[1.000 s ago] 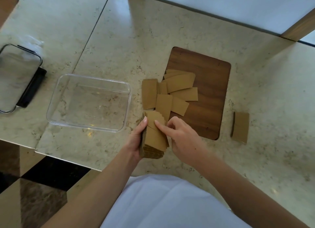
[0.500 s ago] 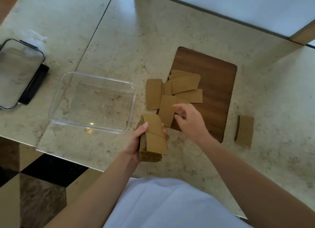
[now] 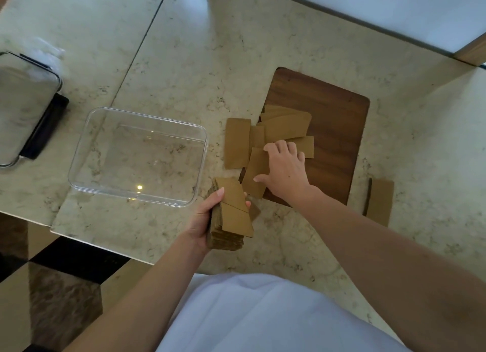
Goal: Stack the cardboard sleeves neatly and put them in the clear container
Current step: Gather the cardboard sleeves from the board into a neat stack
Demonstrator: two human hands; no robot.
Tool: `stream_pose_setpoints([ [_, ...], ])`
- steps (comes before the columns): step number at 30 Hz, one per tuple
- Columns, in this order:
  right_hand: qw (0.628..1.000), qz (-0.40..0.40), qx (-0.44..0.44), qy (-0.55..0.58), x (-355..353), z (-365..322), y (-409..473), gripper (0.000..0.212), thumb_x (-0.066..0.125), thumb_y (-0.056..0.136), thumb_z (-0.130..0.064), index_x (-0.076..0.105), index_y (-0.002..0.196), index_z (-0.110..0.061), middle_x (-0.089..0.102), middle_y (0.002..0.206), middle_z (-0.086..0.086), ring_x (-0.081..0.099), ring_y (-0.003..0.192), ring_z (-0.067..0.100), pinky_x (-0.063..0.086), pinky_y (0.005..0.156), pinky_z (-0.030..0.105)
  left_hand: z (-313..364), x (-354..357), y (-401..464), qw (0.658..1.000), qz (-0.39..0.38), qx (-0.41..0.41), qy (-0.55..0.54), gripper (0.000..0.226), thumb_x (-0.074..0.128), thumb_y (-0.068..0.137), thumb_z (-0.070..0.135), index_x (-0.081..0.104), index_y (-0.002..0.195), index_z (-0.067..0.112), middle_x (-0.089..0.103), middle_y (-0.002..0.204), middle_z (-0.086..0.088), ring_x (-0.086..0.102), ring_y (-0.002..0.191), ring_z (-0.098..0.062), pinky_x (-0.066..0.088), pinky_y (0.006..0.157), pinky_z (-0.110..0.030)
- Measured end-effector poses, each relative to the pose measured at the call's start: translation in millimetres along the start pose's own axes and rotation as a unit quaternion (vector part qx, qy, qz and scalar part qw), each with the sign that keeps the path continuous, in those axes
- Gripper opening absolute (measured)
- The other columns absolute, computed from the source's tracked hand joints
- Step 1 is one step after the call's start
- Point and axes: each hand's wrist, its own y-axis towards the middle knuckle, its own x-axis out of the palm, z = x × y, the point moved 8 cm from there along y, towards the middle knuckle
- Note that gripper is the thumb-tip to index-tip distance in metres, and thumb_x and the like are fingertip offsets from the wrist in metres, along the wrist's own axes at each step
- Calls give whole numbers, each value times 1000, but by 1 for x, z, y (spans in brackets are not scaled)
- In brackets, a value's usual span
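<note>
My left hand (image 3: 203,216) grips a thick stack of brown cardboard sleeves (image 3: 231,215) just above the counter's front edge. Several loose sleeves (image 3: 285,126) lie fanned across the left edge of a dark wooden board (image 3: 334,130). My right hand (image 3: 285,171) lies on top of them, fingers spread, thumb on one sleeve (image 3: 253,176). A single sleeve (image 3: 380,200) lies apart to the right of the board. The clear container (image 3: 86,146) stands to the left with nothing in it.
The marble counter (image 3: 184,49) ends close to my body, with tiled floor (image 3: 52,286) below at the left. A clear lid on a black object (image 3: 26,107) sits at the far left. A white wall (image 3: 368,4) bounds the back.
My right hand has left the held stack and moved up and right onto the loose sleeves on the board. The left hand keeps holding the stack in about the same place.
</note>
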Motion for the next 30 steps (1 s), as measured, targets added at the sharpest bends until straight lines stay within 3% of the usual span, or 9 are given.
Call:
stream_pose_setpoints([
  [5,1000,-1,-1,-13,-8,-1,-3,63,82,76,-53,58,121,-16,46,110,4,44,106,26,38,91,40,3,3,-2,1000,-9,10,-1,85,103,52,33,69,124,1,74,111,-22,76,91,-32,64,72,-47],
  [8,999,-6,-11,47,-13,1,-11,50,79,82,-45,64,120,-18,43,99,0,42,100,23,38,84,37,3,7,-5,1000,-15,12,3,86,102,54,33,67,126,2,75,109,-21,77,90,-32,64,72,-46],
  [14,984,0,-8,177,-28,15,-44,46,67,93,-30,61,138,-26,69,111,-1,54,107,23,41,80,33,-2,7,-10,1000,-8,3,25,90,104,50,35,67,126,4,76,107,-22,77,90,-32,64,74,-46],
  [18,971,0,11,238,-35,18,-68,12,69,93,-25,75,102,-22,72,95,-7,66,93,16,51,79,31,-5,8,-15,999,-7,6,46,94,103,51,36,64,130,4,76,111,-23,77,94,-33,63,72,-47],
  [22,961,90,-27,258,-61,1,-106,8,70,93,-15,72,100,-18,75,107,-3,69,95,14,56,85,33,-9,13,-23,999,-21,5,49,97,102,54,36,60,136,2,73,114,-23,76,94,-34,63,74,-47],
  [24,950,120,-52,282,-68,-11,-128,5,65,98,-14,61,99,-15,75,111,-1,69,78,6,57,70,26,-12,16,-26,998,-31,4,56,92,101,55,37,65,132,3,73,111,-24,76,91,-34,63,73,-46],
  [26,947,135,-84,279,-71,-27,-150,7,59,101,-13,53,102,-15,75,113,-2,61,62,0,48,56,14,-15,19,-29,996,-39,10,75,80,101,54,39,74,121,5,74,109,-24,75,90,-34,63,73,-46],
  [27,945,139,-105,276,-73,-35,-159,9,57,101,-12,53,108,-16,74,113,-1,63,66,1,48,59,14,-16,20,-29,995,-39,11,87,75,101,53,40,77,116,7,74,109,-23,75,89,-33,63,74,-45],
  [30,944,136,-169,248,-71,-59,-182,31,57,100,-7,60,130,-13,69,128,7,67,113,22,54,93,34,-20,22,-32,995,-29,10,99,70,103,48,40,80,106,8,74,106,-22,74,89,-33,63,78,-45],
])
